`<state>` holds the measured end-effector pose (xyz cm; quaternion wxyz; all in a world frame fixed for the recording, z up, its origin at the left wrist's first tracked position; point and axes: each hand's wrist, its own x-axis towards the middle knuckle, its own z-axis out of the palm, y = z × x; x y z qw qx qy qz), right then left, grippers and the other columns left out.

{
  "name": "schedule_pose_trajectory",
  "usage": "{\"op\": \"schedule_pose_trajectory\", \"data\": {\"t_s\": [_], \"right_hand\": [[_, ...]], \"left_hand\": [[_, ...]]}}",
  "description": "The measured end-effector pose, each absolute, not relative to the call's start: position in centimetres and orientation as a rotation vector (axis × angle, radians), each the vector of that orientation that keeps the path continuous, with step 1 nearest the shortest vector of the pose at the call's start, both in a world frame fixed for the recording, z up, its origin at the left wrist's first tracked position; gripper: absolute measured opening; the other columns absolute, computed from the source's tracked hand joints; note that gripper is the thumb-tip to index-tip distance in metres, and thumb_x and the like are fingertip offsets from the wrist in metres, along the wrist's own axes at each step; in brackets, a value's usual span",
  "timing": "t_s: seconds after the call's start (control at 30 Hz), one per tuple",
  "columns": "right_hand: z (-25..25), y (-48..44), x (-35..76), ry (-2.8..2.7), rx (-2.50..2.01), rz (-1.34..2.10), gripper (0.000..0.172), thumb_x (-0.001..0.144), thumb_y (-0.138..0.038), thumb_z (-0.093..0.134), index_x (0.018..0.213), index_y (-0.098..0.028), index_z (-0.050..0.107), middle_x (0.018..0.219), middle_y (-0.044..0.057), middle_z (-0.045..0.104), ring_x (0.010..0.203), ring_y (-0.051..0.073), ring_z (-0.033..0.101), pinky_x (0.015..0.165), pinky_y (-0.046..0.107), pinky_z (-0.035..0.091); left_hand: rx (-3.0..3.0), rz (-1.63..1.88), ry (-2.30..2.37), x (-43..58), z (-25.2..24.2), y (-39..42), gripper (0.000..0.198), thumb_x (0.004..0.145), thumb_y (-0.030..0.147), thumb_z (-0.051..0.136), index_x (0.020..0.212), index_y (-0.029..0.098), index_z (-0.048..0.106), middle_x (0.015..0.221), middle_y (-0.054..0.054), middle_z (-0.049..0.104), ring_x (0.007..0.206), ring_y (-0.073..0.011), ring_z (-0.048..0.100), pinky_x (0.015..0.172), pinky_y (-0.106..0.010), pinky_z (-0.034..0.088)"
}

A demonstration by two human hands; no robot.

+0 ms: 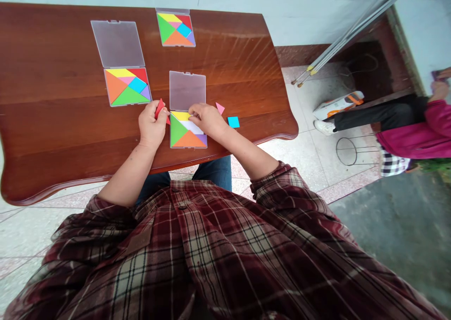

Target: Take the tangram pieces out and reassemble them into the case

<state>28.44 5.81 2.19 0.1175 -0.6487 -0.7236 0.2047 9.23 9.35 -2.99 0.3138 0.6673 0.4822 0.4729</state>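
My left hand is closed on a red triangular tangram piece, pinched between thumb and fingers. A red corner shows beside that hand; whether it belongs to a second piece I cannot tell. My right hand has its fingers bent together over the nearest tangram tray, at the right end of the yellow piece. Anything between those fingertips is hidden. In this tray lie a green triangle, an orange triangle and a purple piece, beside a bare whitish patch. Its clear lid is folded back.
Right of my hand, a pink triangle and a blue square lie on the wooden table. Two filled tangram sets lie farther back. At the right sit a person, crutches and a white-orange bag.
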Motion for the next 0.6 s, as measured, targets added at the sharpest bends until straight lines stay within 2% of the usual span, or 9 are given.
{"op": "schedule_pose_trajectory", "data": {"t_s": [0.23,0.47,0.6], "right_hand": [[4.5,3.6,30.0,-2.080,-1.958,0.804,0.022,0.082,-0.013,0.056,0.102,-0.017,0.065,0.094,0.005,0.065,0.086,0.017,0.057,0.078,0.031,0.039],[4.9,0.4,29.2,-2.326,-2.070,0.774,0.035,0.083,-0.014,0.059,0.118,-0.016,0.061,0.119,0.012,0.062,0.097,0.022,0.061,0.077,0.031,0.040],[5.0,0.5,28.6,-2.405,-2.088,0.756,0.038,0.084,-0.012,0.056,0.122,-0.015,0.058,0.121,0.014,0.061,0.101,0.024,0.061,0.077,0.032,0.041]], "left_hand": [[1.775,1.250,1.272,9.3,-2.8,9.3,0.008,0.088,0.027,0.055,0.088,0.023,0.061,0.080,0.001,0.067,0.081,-0.0157,0.066,0.084,-0.034,0.057],[1.889,1.177,1.288,9.1,-2.8,9.2,0.012,0.088,0.032,0.054,0.091,0.022,0.060,0.085,0.000,0.067,0.088,-0.0180,0.066,0.091,-0.037,0.053],[1.944,1.134,1.287,9.0,-3.2,9.2,0.014,0.088,0.033,0.054,0.094,0.023,0.061,0.089,-0.001,0.066,0.092,-0.0193,0.065,0.093,-0.038,0.051]]}}
